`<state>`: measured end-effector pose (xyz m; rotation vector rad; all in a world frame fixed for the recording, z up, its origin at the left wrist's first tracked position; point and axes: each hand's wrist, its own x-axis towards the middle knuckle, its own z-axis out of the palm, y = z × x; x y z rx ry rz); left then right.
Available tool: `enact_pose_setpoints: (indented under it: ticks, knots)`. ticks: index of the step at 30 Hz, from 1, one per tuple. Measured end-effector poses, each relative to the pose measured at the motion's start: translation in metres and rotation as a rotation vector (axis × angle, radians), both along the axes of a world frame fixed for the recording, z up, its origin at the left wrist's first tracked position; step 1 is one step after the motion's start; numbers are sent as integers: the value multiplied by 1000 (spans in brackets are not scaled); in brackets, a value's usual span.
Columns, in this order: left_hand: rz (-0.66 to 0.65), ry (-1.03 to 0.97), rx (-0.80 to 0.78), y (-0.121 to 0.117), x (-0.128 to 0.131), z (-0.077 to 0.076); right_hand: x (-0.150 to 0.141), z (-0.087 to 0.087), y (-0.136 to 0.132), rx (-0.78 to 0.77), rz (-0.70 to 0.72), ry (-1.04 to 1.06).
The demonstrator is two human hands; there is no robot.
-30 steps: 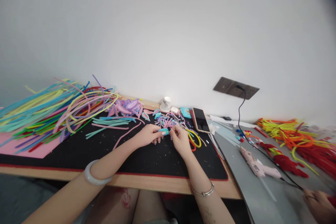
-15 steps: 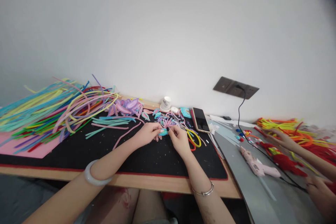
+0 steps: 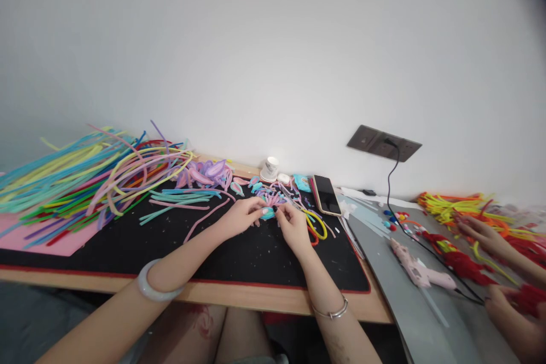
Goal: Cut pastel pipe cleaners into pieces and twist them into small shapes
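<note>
Between my two hands is a small turquoise piece of fuzzy pipe cleaner (image 3: 268, 213), held over the black mat (image 3: 239, 259). My left hand (image 3: 246, 216) pinches its left end with thumb and fingers. My right hand (image 3: 292, 224) closes on its right end. Just behind the fingers lies a heap of short pink, purple and blue pipe cleaner bits (image 3: 273, 196). Several leaf-shaped turquoise and pink pieces (image 3: 238, 187) rest behind my left hand. Yellow and orange pipe cleaner loops (image 3: 319, 226) lie right of my right hand.
Long coloured pipe cleaners (image 3: 106, 176) pile up at left. A paper cup (image 3: 270, 168) and a phone (image 3: 327, 195) stand near the wall. On the grey table at right lie a pink glue gun (image 3: 420, 270) and its cable; another person's hands (image 3: 482, 233) work there with red and orange pieces.
My hands keep their pinch on the turquoise piece with barely any shift. The other person's hands at right have moved, the upper one to the right.
</note>
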<state>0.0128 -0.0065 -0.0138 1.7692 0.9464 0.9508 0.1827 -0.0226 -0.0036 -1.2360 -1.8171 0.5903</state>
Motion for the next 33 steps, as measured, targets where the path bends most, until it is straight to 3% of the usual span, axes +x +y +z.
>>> enact_pose_setpoints:
  ticks: [11,33]
  knots:
    - [-59,-40,-58,1,-1,-1,1,-2,1,-2,-16,7]
    - [36,-16,5,-1,1,0,0,0,0,-10,-3,0]
